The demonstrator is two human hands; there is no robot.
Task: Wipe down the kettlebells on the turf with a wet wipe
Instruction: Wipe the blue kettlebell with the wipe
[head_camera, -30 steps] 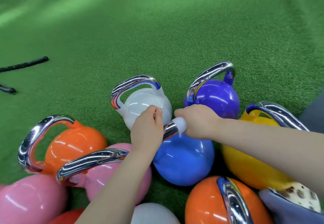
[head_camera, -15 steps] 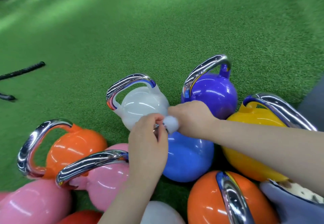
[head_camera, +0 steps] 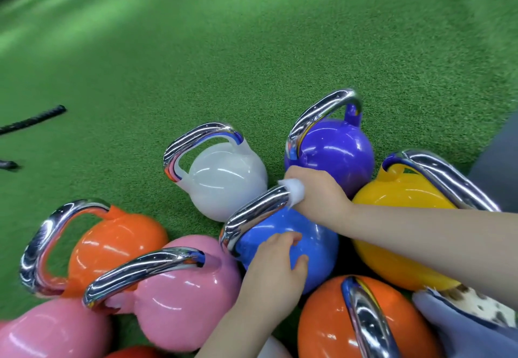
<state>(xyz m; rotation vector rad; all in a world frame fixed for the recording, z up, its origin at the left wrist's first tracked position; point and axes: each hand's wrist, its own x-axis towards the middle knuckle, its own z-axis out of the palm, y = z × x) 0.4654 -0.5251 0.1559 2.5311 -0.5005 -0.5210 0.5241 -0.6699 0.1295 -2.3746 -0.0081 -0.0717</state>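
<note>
I log, left to right: my left hand point(head_camera: 276, 262), fingers loosely spread, resting flat on the blue kettlebell point(head_camera: 291, 248) body, holding nothing. Blue kettlebell: mid-cluster on the green turf point(head_camera: 252, 49), between the white kettlebell point(head_camera: 224, 178) and yellow kettlebell point(head_camera: 400, 217). My right hand point(head_camera: 316, 192), fisted, clamps the wet wipe point(head_camera: 294, 191) around the chrome handle's point(head_camera: 258, 214) far end.
</note>
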